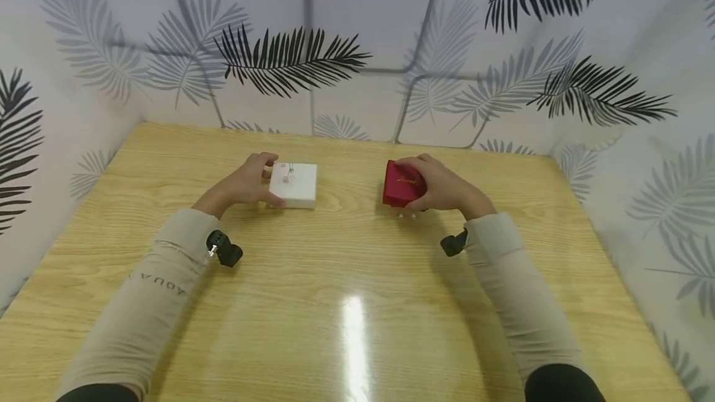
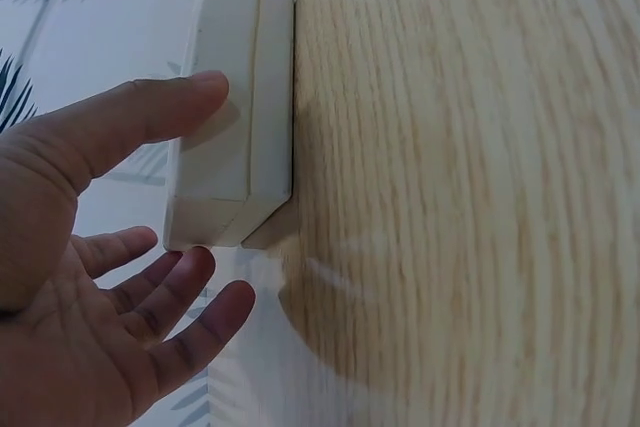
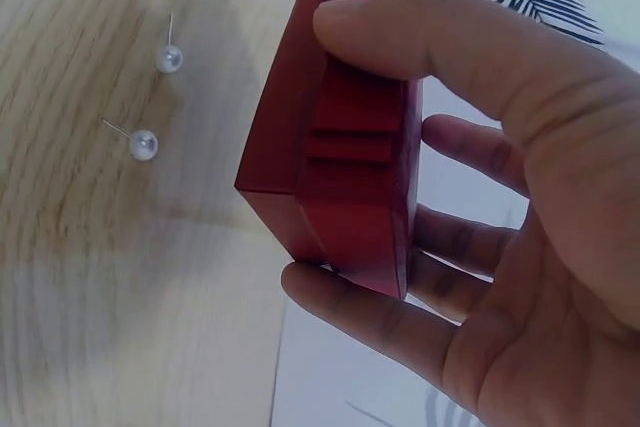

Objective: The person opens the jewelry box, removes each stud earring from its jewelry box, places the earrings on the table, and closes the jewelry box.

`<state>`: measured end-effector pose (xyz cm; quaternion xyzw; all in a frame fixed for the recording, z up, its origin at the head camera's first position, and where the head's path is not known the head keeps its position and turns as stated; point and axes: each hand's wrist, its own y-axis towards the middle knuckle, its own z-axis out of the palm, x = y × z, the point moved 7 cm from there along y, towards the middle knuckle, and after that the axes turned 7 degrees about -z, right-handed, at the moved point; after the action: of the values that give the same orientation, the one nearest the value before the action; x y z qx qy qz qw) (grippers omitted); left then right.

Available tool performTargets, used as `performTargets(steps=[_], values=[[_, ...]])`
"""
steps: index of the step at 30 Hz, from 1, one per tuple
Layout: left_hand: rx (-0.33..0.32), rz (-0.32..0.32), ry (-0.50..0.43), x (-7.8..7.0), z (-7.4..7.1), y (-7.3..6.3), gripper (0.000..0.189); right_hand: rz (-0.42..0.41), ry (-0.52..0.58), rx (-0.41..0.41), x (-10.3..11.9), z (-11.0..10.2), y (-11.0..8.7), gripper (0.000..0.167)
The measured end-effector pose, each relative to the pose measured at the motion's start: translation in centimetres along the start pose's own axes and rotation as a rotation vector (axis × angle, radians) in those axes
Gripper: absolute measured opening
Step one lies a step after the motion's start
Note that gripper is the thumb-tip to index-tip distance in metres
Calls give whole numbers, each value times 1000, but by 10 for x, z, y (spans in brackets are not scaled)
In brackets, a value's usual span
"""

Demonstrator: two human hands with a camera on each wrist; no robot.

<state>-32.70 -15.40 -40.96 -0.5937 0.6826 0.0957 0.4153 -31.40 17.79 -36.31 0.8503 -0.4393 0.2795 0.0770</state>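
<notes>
My left hand [image 1: 248, 180] spans the left end of a white lidded box [image 1: 298, 186] on the table. In the left wrist view its thumb lies along the box's front side, and the other fingers curve loosely near the end. A small piece of jewellery [image 1: 288, 174], too small to make out, lies on the lid. My right hand [image 1: 444, 185] grips a red gift box [image 1: 402, 183] with gold lettering, its thumb over the bow [image 3: 352, 122] and fingers round the far side. Two pearl stud earrings [image 3: 144, 145] lie on the table before it.
The wooden table [image 1: 313, 265] meets a leaf-patterned backdrop [image 1: 357, 104] at its back edge and sides. A camera [image 1: 224, 248] is strapped on the left wrist, another [image 1: 454, 244] on the right.
</notes>
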Motion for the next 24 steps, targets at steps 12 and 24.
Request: performTargets(steps=[12,24], values=[[-3,-3,1,2,2,0,101,15,-9,14,-7,6,12,96],[6,-9,-10,2,3,0,100,44,-18,30,-19,11,15,94]])
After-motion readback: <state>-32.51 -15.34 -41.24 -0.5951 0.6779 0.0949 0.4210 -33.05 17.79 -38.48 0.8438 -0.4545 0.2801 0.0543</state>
